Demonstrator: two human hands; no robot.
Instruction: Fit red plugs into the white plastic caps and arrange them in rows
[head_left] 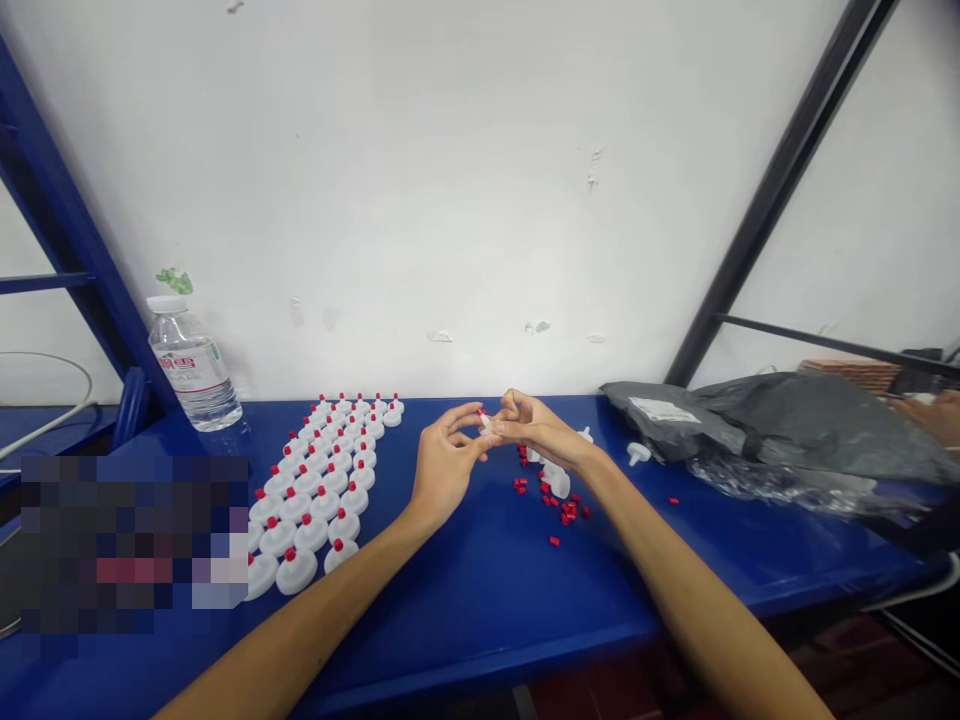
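Above the blue table, my left hand (446,462) and my right hand (541,432) meet with fingers pinched around a white nozzle cap (487,424). A red tip shows at its top, beside my left fingertips; the fingers hide much of the piece. To the left, white nozzle caps (308,481) with red tips stand upright in slanting rows. Loose red tip caps (568,510) lie scattered below and beside my right hand. Among them are a few bare white nozzle caps (556,481), partly hidden by my right wrist.
A water bottle (193,365) stands at the back left by the wall. On the right lie a grey plastic bag (795,420) and crumpled clear film (787,488). Another white nozzle cap (638,453) and a single red tip cap (673,501) lie near the bag.
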